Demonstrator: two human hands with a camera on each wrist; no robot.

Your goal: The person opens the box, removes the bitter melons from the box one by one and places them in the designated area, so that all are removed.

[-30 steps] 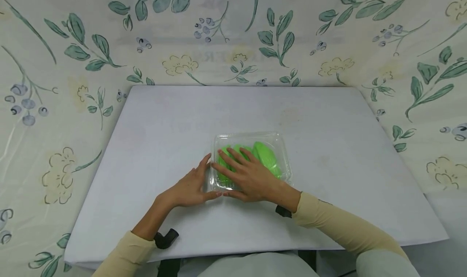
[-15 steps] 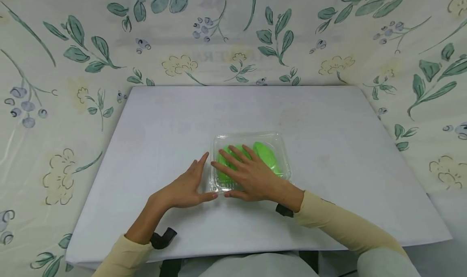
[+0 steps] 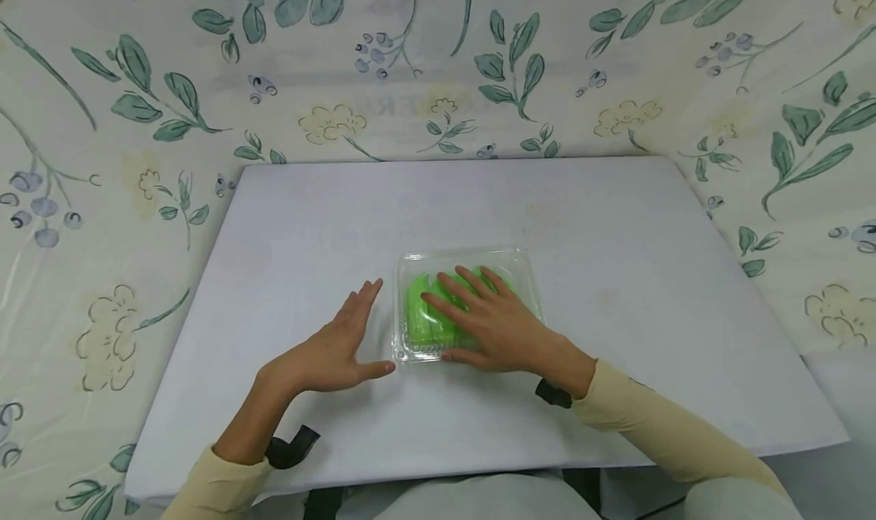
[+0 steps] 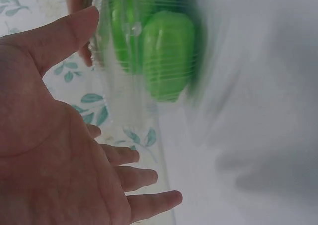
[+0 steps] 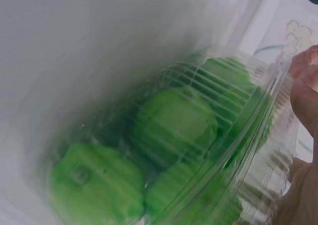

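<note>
A clear plastic clamshell container [image 3: 520, 265] lies on the white table, its lid apparently closed. Inside are several bright green, rounded fruit-like pieces [image 3: 426, 315], seen through the ribbed wall in both wrist views. My right hand [image 3: 506, 334] is spread over the lid with fingers straight, its thumb at the near edge; whether the palm presses down cannot be told. My left hand [image 3: 322, 356] is held beside the container's left side, fingers extended and thumb apart, touching nothing. In the left wrist view the left palm [image 4: 59, 155] faces the container across a gap.
A white-covered table [image 3: 308, 216] spreads around the container. Behind it and at its sides hangs a floral-patterned sheet [image 3: 411, 64]. Black straps [image 3: 293, 448] show at both wrists. The person's lap is at the table's front edge.
My left hand has drawn away from the container's left edge, moving left. My right hand has slid rightward across the lid, uncovering more green pieces on the left. The container stays nearly in place.
</note>
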